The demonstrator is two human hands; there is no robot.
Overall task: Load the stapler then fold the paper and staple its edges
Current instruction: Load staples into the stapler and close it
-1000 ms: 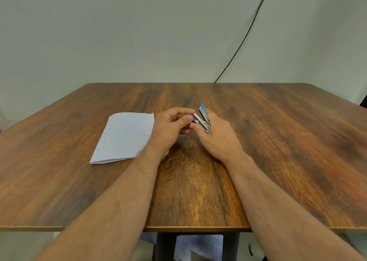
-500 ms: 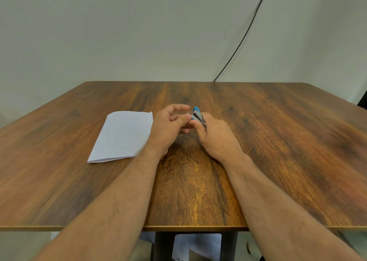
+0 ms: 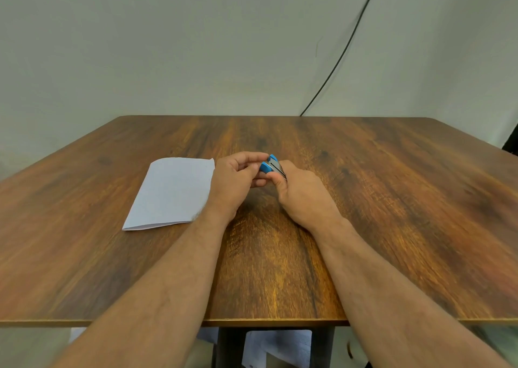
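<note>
Above table (image 3: 392, 199): both hands' grip on stapler (image 3: 272, 166), L hand (image 3: 234, 181), R hand (image 3: 301, 196).

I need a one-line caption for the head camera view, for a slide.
Both hands hold a small blue stapler above the wooden table, beside folded paper.

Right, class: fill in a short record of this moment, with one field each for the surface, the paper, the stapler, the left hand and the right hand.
surface: wooden table
paper: white paper, lying flat on the table, left of the hands, untouched
stapler: small blue and metal stapler, held above the table between both hands
left hand: left hand, fingers pinching the stapler's blue end
right hand: right hand, fingers curled round the stapler's body
</note>
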